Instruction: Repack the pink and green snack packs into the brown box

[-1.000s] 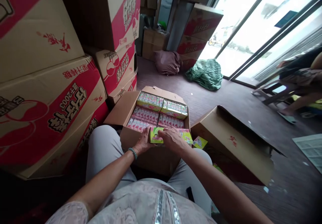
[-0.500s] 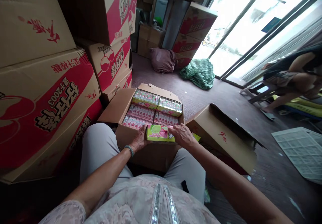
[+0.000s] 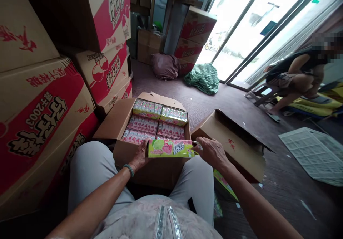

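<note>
My left hand (image 3: 140, 156) grips the left end of a green and pink candy box (image 3: 171, 149), held level above the near edge of an open carton (image 3: 150, 167). Around my left wrist is a beaded bracelet. My right hand (image 3: 211, 152) is at the box's right end, fingers bent, with a small pale bit at the fingertips that I cannot make out. Inside the carton, clear-wrapped candy boxes (image 3: 144, 124) lie in rows, the far ones with green fronts. A green and pink strip (image 3: 225, 184) shows below my right forearm.
Large printed cartons (image 3: 40, 124) are stacked at my left. An open empty-looking carton (image 3: 233, 142) lies to the right, beyond it a white plastic grate (image 3: 312, 155). Green (image 3: 203, 78) and purple sacks (image 3: 165, 66) rest ahead. A person (image 3: 297, 71) sits on a stool at right.
My right hand has moved right, from over the candy box to its right end, baring more of its front. A green strip now shows lower, under my right forearm. The view has shifted right.
</note>
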Tool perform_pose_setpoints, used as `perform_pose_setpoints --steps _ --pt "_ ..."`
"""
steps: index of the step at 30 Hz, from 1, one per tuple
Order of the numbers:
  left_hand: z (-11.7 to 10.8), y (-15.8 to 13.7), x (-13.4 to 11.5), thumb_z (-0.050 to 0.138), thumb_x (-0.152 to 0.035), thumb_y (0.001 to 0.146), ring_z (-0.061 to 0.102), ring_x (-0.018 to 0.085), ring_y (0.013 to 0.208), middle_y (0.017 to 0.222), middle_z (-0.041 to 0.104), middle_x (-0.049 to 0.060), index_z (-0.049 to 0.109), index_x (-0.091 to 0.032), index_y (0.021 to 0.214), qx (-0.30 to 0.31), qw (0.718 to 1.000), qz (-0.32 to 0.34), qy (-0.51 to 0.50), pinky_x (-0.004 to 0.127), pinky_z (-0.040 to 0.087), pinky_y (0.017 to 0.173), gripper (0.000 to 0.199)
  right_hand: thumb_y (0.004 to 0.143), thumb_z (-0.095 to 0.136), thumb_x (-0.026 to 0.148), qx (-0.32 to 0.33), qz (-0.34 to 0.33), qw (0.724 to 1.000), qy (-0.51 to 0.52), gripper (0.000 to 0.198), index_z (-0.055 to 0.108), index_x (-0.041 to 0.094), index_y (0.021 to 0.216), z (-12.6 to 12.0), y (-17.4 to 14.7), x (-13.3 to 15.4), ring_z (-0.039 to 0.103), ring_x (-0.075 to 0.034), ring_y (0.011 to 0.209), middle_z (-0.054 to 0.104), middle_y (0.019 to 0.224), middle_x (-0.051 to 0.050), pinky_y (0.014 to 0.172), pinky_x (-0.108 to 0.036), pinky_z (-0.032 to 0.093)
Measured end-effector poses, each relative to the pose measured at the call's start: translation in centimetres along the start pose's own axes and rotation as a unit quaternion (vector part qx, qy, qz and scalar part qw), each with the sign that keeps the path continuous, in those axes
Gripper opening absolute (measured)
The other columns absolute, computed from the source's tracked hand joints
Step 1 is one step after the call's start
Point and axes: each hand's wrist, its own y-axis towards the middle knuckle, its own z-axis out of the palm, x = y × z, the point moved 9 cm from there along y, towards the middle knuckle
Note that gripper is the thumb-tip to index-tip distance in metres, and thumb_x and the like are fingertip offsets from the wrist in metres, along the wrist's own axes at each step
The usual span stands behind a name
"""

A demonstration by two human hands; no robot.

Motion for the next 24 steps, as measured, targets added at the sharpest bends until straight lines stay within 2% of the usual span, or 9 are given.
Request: perform_pose_setpoints --steps 2,4,6,9,13,18,19,21,24 --pt "0.1 0.1 0.1 0.074 -0.035 0.066 0.054 0.024 0.103 0.110 0.053 0.008 0.039 -0.020 0.127 0.002 1.000 -0.007 0.002 0.039 0.047 0.091 0.072 0.079 0.061 0.058 -0.003 -0.049 0.998 0.036 0.066 0.048 0.017 0.128 0.0 0.6 3.0 0.062 -0.024 0.094 0.068 0.101 -0.010 0.081 -0.033 0.036" --pt "0.1 0.5 0.3 0.075 -0.036 0.066 0.054 0.025 0.103 0.111 0.053 0.009 0.036 -0.020 0.130 0.000 1.000 -0.011 0.003 0.041 0.047 0.091 0.077 0.063 0.074 0.059 0.026 -0.102 0.993 0.054 0.094 0.039 0.013 0.136 1.2 1.8 6.1 0.061 -0.027 0.099 0.066 0.109 -0.014 0.083 -0.034 0.037" --pt "0.3 1.1 0.5 0.075 -0.037 0.065 0.054 0.027 0.107 0.115 0.053 0.011 0.031 -0.021 0.135 0.001 1.000 -0.008 -0.010 0.043 0.046 0.094 0.084 0.058 0.078 0.052 0.051 -0.116 0.991 0.052 0.087 0.045 0.012 0.128 2.6 3.3 7.8 0.061 -0.028 0.099 0.066 0.109 -0.015 0.082 -0.033 0.038" --pt "0.5 1.8 0.6 0.073 -0.040 0.069 0.047 0.029 0.123 0.131 0.047 0.014 0.023 -0.023 0.142 0.015 1.000 0.011 -0.020 0.045 0.040 0.103 0.090 0.064 0.072 0.044 0.052 -0.095 0.993 0.039 0.057 0.053 0.016 0.111 3.5 4.8 7.5 0.063 -0.025 0.095 0.067 0.102 -0.012 0.082 -0.031 0.038" --pt "1.3 1.3 1.9 0.068 -0.043 0.074 0.031 0.031 0.137 0.146 0.036 0.016 0.021 -0.024 0.146 0.056 0.993 -0.005 0.108 0.048 0.030 0.111 0.087 0.070 0.067 0.043 -0.007 -0.025 1.000 0.012 0.049 0.054 0.016 0.109 1.5 4.0 2.0 0.063 -0.025 0.092 0.068 0.097 -0.012 0.083 -0.032 0.037" --pt "4.1 0.3 4.0 0.084 -0.043 0.052 0.026 0.043 0.137 0.143 0.040 0.021 0.032 -0.024 0.143 0.164 0.924 -0.034 0.343 0.064 0.010 0.110 0.106 0.077 0.064 0.048 -0.028 0.126 0.992 -0.002 0.053 0.055 0.012 0.114 -0.4 -0.3 -9.7 0.063 -0.029 0.093 0.068 0.101 -0.018 0.081 -0.036 0.039" --pt "4.7 0.4 4.1 0.086 -0.044 0.047 0.032 0.044 0.133 0.138 0.045 0.022 0.035 -0.023 0.142 0.182 0.910 -0.033 0.370 0.066 0.010 0.108 0.110 0.078 0.064 0.048 -0.020 0.146 0.989 0.001 0.054 0.055 0.012 0.117 -0.1 -1.2 -11.5 0.063 -0.030 0.095 0.067 0.103 -0.019 0.080 -0.036 0.039" --pt "6.0 0.8 4.2 0.088 -0.043 0.041 0.046 0.042 0.118 0.123 0.055 0.022 0.046 -0.018 0.132 0.207 0.886 -0.033 0.413 0.062 0.022 0.104 0.103 0.083 0.059 0.047 -0.014 0.188 0.982 0.011 0.055 0.053 0.010 0.124 0.7 -2.6 -14.3 0.064 -0.031 0.096 0.066 0.106 -0.022 0.077 -0.037 0.041" --pt "7.0 1.6 4.2 0.083 -0.028 0.049 0.054 0.035 0.099 0.103 0.060 0.018 0.058 -0.013 0.110 0.199 0.862 -0.030 0.465 0.048 0.037 0.093 0.067 0.093 0.042 0.049 -0.053 0.246 0.965 0.066 0.059 0.048 0.003 0.131 2.1 -2.3 -15.3 0.065 -0.031 0.094 0.066 0.103 -0.026 0.073 -0.037 0.043"
